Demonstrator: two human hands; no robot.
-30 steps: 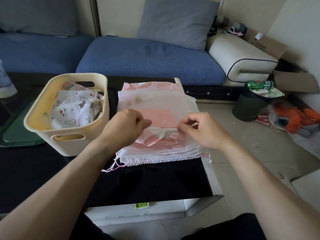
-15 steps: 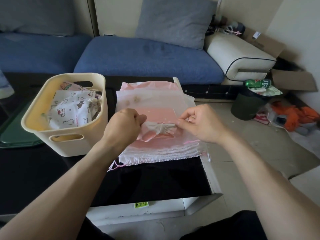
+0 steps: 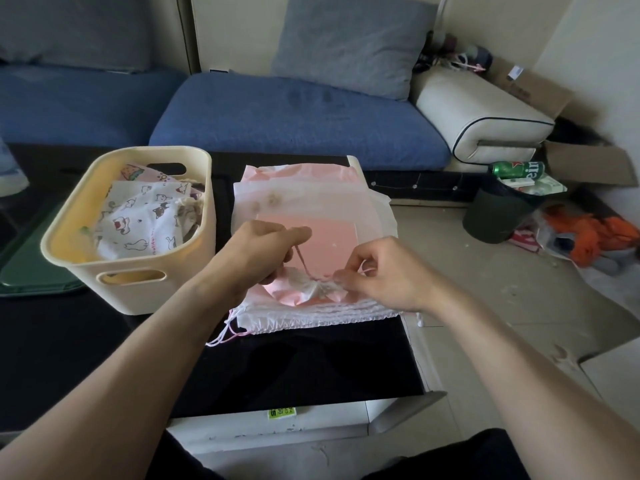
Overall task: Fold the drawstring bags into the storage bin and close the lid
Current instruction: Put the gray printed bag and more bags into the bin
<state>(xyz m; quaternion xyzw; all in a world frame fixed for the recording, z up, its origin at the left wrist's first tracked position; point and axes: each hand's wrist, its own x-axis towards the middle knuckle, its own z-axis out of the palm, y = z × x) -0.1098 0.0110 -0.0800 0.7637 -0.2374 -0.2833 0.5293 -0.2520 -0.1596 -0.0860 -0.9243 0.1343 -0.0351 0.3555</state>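
Observation:
A stack of pink and white drawstring bags (image 3: 311, 206) lies on the black table (image 3: 294, 362). On top sits a small pink bag (image 3: 334, 237) with a gathered mouth. My left hand (image 3: 263, 254) pinches its pink drawstring (image 3: 302, 259) and holds it taut upward. My right hand (image 3: 381, 271) pinches the bunched mouth of the same bag. To the left stands a cream storage bin (image 3: 131, 289) holding several printed bags (image 3: 138, 220). A green lid (image 3: 31, 271) lies flat beside the bin, partly hidden by it.
A blue sofa (image 3: 294, 123) with a grey cushion runs behind the table. A dark waste bin (image 3: 495, 216) with a green can stands on the floor at right, next to orange cloth (image 3: 588, 233) and cardboard. The table's right edge is close to the bag stack.
My left hand has drawn the pink drawstring up and out from the bag's mouth. My right hand has slid down onto the gathered mouth. The view has shifted slightly.

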